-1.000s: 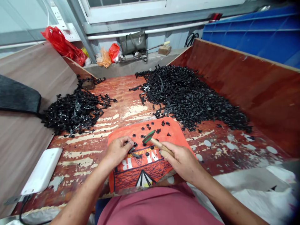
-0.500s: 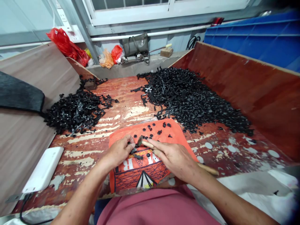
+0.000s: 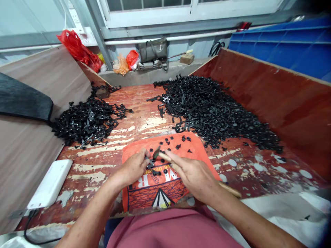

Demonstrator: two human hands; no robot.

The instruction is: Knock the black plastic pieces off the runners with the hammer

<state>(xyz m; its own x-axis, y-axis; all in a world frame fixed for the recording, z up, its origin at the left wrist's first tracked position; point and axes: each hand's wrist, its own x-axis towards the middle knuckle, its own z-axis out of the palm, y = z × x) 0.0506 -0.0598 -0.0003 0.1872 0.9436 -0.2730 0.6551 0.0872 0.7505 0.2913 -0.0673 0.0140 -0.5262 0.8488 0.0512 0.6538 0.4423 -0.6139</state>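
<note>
On the orange printed cloth [image 3: 142, 194], my left hand [image 3: 134, 167] is closed, thumb and fingers pinching a small black strip-like part [image 3: 150, 164] with knobbed ends. The fingertips partly cover that part. My right hand [image 3: 195, 175] is wrapped around a small hammer [image 3: 156, 152], whose wooden handle runs back under the palm and out by the wrist. Its dark head is just right of my left fingertips, over the black part; whether they touch I cannot tell. Several loose black studs [image 3: 178, 146] with round heads lie on the cloth beyond both hands.
A heap of black parts [image 3: 88, 120] lies at the left, and a larger heap [image 3: 196, 100] at the right. Wooden boards [image 3: 274, 100] wall the worn red table [image 3: 144, 93]. A white power bank-like box [image 3: 50, 184] with a cable lies left. Behind the right board stands a blue crate [image 3: 281, 48].
The view has shifted slightly, so everything sits a little further right. The hammer head appears slightly higher against the cloth. Both hands keep nearly the same place and grip.
</note>
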